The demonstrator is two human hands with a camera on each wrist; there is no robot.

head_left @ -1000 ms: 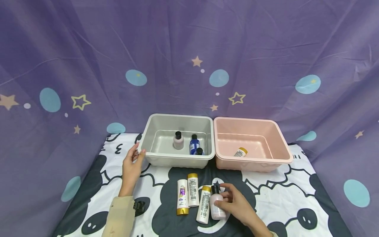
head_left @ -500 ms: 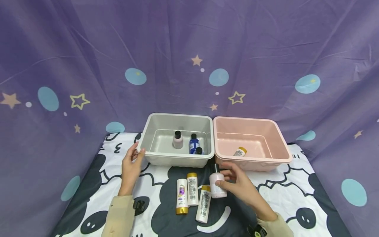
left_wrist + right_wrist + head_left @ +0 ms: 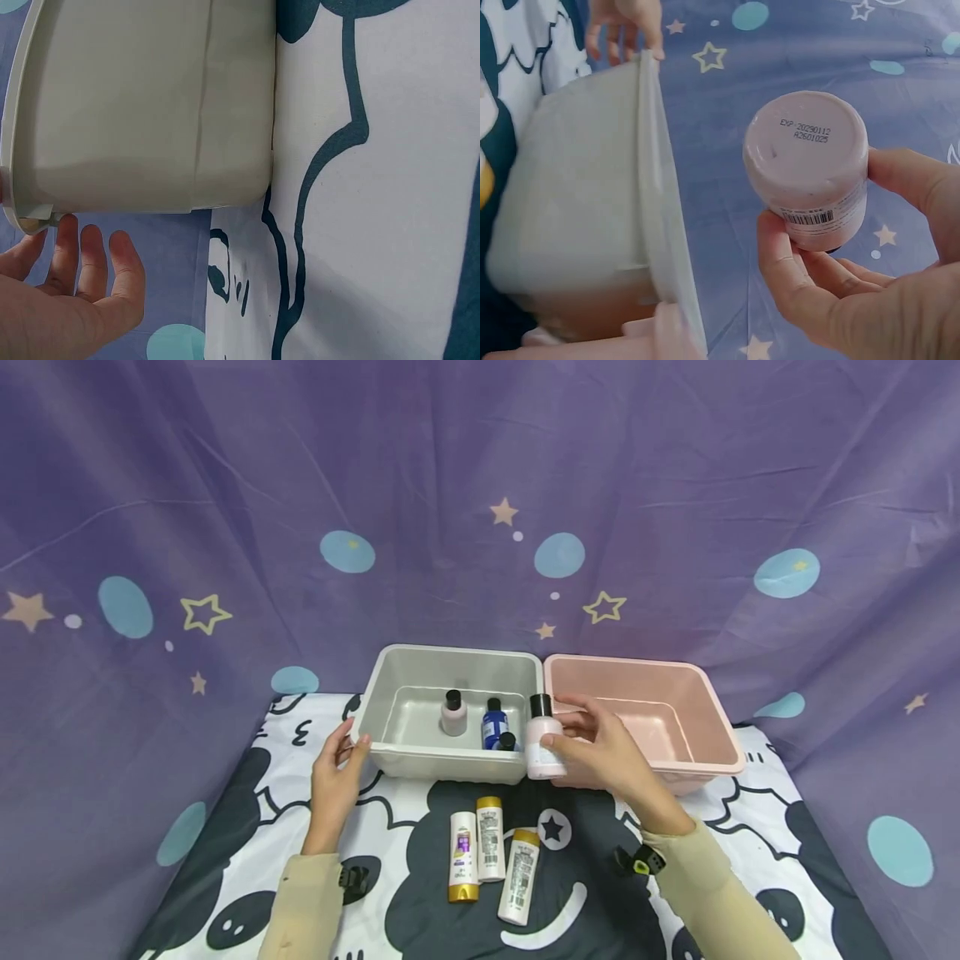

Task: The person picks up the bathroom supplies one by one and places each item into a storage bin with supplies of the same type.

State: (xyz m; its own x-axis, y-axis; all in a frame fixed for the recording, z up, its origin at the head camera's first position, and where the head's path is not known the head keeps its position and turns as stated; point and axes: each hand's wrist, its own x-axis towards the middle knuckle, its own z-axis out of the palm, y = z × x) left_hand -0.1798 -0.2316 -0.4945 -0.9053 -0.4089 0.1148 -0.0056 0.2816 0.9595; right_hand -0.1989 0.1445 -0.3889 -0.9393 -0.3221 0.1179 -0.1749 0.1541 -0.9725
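My right hand (image 3: 600, 747) grips a pale pink bottle with a black cap (image 3: 543, 752), held upright in front of where the two bins meet. In the right wrist view the bottle's base (image 3: 806, 142) faces the camera, with printed date marks and a barcode label. My left hand (image 3: 336, 785) pinches the front left corner of the grey bin (image 3: 442, 764) at its rim. Inside that bin stand a similar pink bottle (image 3: 453, 718) and a blue bottle (image 3: 493, 727); a black cap (image 3: 506, 742) shows above the front rim.
A pink bin (image 3: 705, 764) stands directly right of the grey one, partly covered by my right hand. Nearer me lie three white tubes with gold caps (image 3: 462, 852) (image 3: 490, 839) (image 3: 519, 877) on the patterned cloth (image 3: 420, 927). A purple curtain (image 3: 450, 468) hangs behind.
My right hand has lifted the pink bottle from beside the white tubes, away from me, up to the height of the bins' front rims. My left hand has stayed at the grey bin's corner.
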